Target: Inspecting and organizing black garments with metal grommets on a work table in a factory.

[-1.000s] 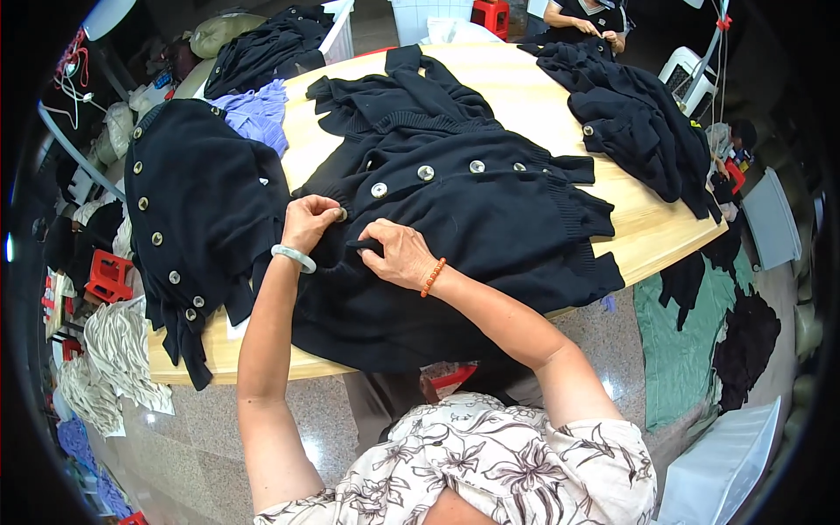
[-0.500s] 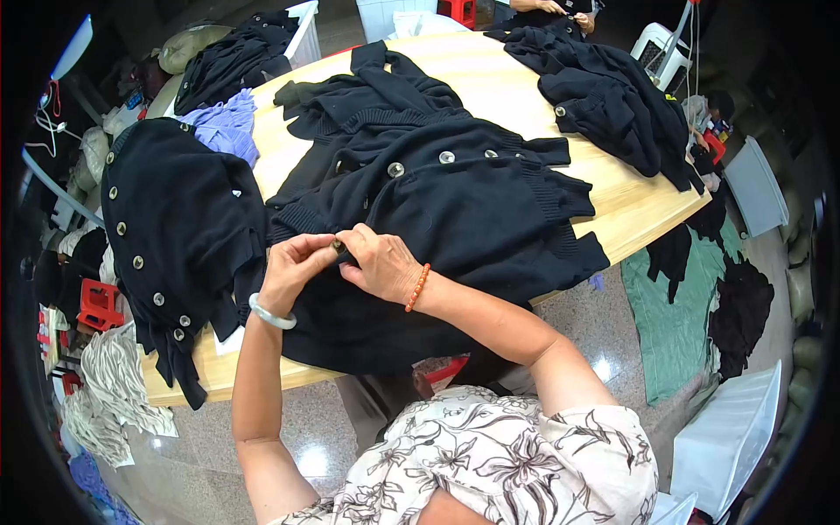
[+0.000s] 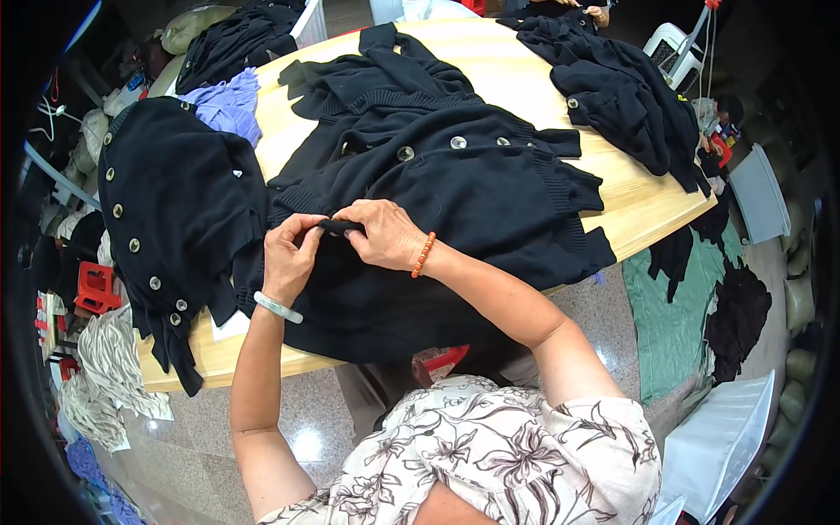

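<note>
A black knit cardigan (image 3: pixel 490 206) with large round shiny buttons lies spread in front of me, its lower part hanging over the table's near edge. My left hand (image 3: pixel 290 261), with a pale bangle at the wrist, pinches the cardigan's edge between thumb and fingertips. Close beside it, my right hand (image 3: pixel 385 234), wearing an orange bead bracelet, grips the same folded strip of black knit. The fingers cover most of that strip, so I cannot make out a button there. Another black buttoned cardigan (image 3: pixel 188 197) lies to the left of my left hand.
The pale wooden table (image 3: pixel 656 210) carries more black knitwear (image 3: pixel 612 105) at the far right and a lilac garment (image 3: pixel 229 107) at the far left. Another person's hand (image 3: pixel 598 15) shows at the far edge. White bins (image 3: pixel 717 442) and green cloth (image 3: pixel 669 324) are on the right.
A button showed between my fingertips; now a dark strip of knit is stretched there instead. My hands have shifted slightly up in view and a little apart.
</note>
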`<action>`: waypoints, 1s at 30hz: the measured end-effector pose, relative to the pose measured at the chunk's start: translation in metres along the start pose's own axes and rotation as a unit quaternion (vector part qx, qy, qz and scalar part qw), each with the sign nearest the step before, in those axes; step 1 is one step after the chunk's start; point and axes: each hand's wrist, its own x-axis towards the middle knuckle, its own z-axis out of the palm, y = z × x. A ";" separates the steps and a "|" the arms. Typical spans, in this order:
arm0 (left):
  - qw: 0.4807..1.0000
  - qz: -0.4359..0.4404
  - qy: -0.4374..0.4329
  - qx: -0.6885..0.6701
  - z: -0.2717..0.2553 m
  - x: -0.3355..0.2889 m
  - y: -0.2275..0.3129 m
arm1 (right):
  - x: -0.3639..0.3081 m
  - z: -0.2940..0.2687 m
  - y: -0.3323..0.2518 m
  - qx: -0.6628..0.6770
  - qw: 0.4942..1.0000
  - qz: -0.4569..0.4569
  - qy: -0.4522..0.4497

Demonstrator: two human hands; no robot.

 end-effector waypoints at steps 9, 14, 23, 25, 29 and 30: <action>0.998 -0.038 -0.031 -0.048 -0.007 0.003 -0.008 | 0.002 -0.001 -0.005 0.027 0.999 -0.030 -0.009; 0.998 -0.024 0.008 -0.055 -0.018 0.007 -0.019 | -0.006 -0.021 -0.015 -0.039 0.999 -0.028 -0.014; 0.925 0.274 0.067 0.254 0.024 0.035 0.037 | -0.025 -0.021 0.003 -0.250 0.965 -0.028 0.068; 0.949 0.221 -0.043 0.222 0.042 0.046 0.029 | -0.025 -0.017 0.004 -0.242 0.967 -0.037 0.075; 0.963 0.085 -0.073 0.245 0.050 0.076 0.003 | -0.023 -0.022 0.002 -0.219 0.972 -0.061 0.063; 0.963 0.089 -0.074 0.245 0.052 0.080 0.003 | -0.025 -0.021 0.005 -0.220 0.972 -0.066 0.056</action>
